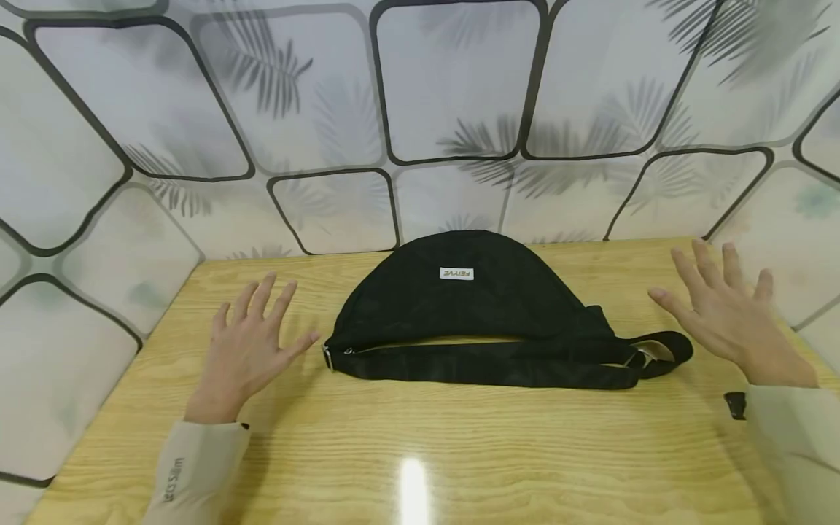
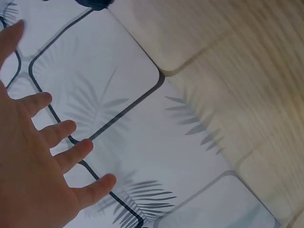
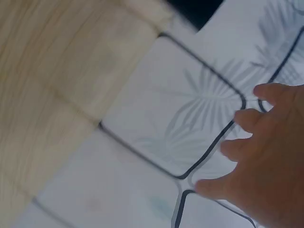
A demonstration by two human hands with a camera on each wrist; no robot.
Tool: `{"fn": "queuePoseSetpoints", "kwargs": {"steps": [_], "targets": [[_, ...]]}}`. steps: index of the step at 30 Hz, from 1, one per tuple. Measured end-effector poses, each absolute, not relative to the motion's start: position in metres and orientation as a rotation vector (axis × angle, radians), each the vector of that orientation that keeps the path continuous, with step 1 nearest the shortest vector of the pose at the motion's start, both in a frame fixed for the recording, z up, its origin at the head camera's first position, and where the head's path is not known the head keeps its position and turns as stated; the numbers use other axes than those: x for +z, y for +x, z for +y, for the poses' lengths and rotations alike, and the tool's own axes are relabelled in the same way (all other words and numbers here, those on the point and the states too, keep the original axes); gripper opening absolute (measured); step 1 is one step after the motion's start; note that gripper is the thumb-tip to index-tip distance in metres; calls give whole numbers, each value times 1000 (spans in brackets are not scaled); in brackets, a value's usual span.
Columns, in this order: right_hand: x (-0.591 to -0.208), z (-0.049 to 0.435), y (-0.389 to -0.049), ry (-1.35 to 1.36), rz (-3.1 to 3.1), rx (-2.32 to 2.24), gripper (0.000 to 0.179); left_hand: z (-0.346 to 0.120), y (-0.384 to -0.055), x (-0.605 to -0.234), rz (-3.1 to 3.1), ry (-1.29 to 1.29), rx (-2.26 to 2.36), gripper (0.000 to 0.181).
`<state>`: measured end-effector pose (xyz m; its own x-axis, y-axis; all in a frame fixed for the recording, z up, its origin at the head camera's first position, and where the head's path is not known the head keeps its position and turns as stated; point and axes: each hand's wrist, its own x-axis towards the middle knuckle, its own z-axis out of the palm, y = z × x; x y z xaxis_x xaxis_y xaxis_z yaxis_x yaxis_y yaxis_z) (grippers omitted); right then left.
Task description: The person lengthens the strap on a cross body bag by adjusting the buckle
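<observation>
A black half-moon waist bag (image 1: 459,306) lies flat on the wooden table, its curved side toward the back wall. Its small white label (image 1: 456,273) reads upside down from here. The bag's black strap (image 1: 485,364) runs along the near side, with a buckle and a loop at the right end. To the left of the bag, my left hand (image 1: 246,350) is held with fingers spread, holding nothing. On the other side, my right hand (image 1: 735,313) is likewise spread and holds nothing, close to the strap loop. Both wrist views show spread fingers against the patterned wall.
Patterned panels (image 1: 453,80) with dark rounded outlines and grey leaves stand behind the table (image 1: 341,452) and along both sides. Glare shows on the table's near part. A small black piece (image 1: 736,405) sits at the right sleeve's cuff.
</observation>
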<state>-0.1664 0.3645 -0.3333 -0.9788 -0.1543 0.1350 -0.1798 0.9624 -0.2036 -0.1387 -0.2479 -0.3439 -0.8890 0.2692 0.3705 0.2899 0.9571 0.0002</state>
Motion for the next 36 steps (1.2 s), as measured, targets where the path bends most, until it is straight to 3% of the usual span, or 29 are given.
{"fn": "queuePoseSetpoints", "kwargs": {"steps": [6, 18, 36], "targets": [[-322, 341, -168, 388, -2909, 546, 67, -245, -138, -337, -2775, -491, -94, 76], [-311, 298, -164, 607, -2727, 824, 35, -232, -131, -326, -2922, -603, -380, 50], [-305, 247, -162, 793, -2711, 1169, 24, -234, -134, -334, -2923, -755, -639, 35]]}}
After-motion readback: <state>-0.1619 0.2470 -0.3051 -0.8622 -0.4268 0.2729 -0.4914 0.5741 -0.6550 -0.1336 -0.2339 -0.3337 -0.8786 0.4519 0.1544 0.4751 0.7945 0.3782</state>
